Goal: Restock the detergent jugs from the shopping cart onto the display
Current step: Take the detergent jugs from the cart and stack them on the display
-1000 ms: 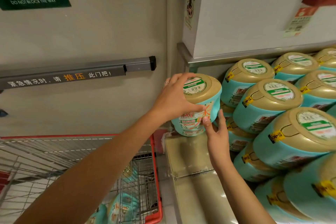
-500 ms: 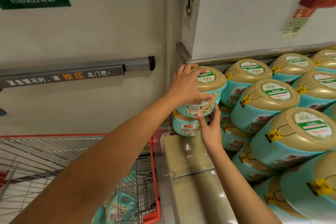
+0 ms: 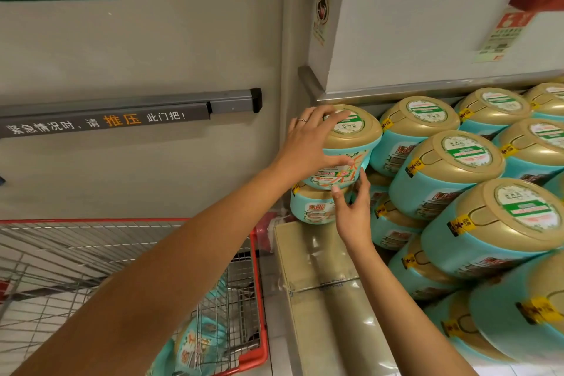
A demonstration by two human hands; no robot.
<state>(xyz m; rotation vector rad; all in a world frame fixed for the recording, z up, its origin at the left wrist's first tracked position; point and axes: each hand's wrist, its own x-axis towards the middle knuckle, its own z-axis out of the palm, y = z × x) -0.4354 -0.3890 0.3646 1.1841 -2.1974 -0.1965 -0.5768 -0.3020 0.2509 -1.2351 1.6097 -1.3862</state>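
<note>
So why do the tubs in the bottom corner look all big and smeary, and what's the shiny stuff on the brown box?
Head view: the wide-angle lens stretches and softens the corner jugs near the frame edge, while the held jug near the middle looks sharp; head view: the white streaks on the cardboard box are glare, likely ceiling light on its glossy tape.

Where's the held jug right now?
Centre of the head view: the held jug is above a lower jug, left of the stacked jugs, left hand gripping it.

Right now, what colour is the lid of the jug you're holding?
The lid is gold with a green-and-white sticker; head view.
</note>
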